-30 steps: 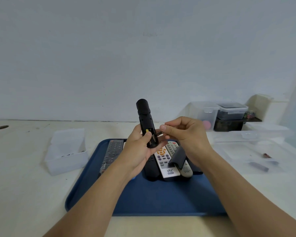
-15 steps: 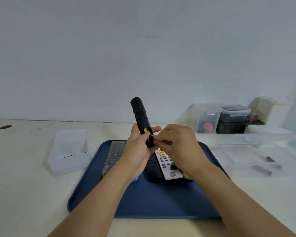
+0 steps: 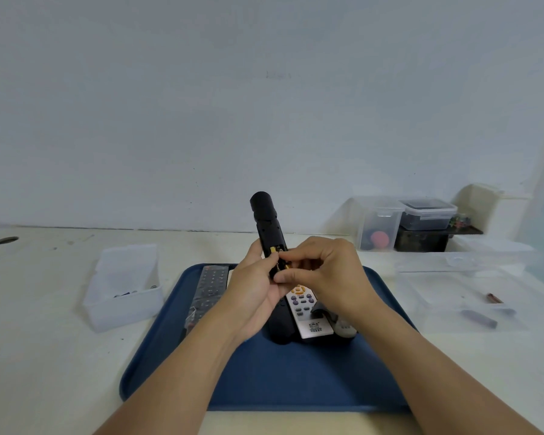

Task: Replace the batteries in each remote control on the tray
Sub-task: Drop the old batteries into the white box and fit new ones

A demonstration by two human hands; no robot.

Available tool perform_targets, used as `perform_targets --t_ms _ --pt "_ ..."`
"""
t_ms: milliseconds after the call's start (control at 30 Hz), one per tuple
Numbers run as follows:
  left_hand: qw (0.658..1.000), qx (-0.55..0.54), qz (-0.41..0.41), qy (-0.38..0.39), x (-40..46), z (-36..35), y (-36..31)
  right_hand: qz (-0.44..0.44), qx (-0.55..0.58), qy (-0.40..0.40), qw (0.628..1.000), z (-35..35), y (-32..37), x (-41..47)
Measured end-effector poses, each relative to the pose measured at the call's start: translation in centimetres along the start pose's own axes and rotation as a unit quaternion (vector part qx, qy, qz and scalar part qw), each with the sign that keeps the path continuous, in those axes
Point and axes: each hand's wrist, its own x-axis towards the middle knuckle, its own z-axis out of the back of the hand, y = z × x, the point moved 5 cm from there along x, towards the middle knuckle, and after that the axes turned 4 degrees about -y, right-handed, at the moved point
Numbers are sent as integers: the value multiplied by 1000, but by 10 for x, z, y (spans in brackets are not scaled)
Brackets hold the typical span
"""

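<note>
Remotes (image 3: 305, 309) under hands (image 3: 296, 277), tray (image 3: 296, 381)

One view only, head-worn cam, wide-angle; looks fwd and slightly down from above the person's forearms, which enter from the bottom edge; both hands sit close to the lens at centre frame, over the dark blue plastic tray (image 3: 296, 381) on the pale cream surface (image 3: 44, 356); upper half of frame is a plain grey-white wall (image 3: 264, 105), faced square-on; straight edges bow toward the corners; clear plastic boxes (image 3: 387, 224) at far right lie well off; no second view to share with.
</note>
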Motion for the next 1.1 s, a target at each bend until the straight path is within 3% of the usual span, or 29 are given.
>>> perform_targets --t_ms 133,300,467,667,767,867,1100 --pt "1000 -8 6 18 0 -2 2 -16 17 -13 1000 2 -1 1" --pt "1000 -11 3 22 -2 -3 1 -27 -7 66 997 8 -5 6" --pt "999 -15 14 33 -4 -7 5 0 -48 2 999 10 -10 6" --pt "999 0 26 48 -5 -13 7 -106 41 11 993 31 -13 10" --pt "998 10 22 59 -3 -11 7 -154 -124 64 978 56 -15 12" --pt "998 16 15 54 -1 -7 8 -187 -281 187 922 60 -30 4" --pt "999 20 5 31 3 -2 7 -210 -313 231 897 51 -36 -6"
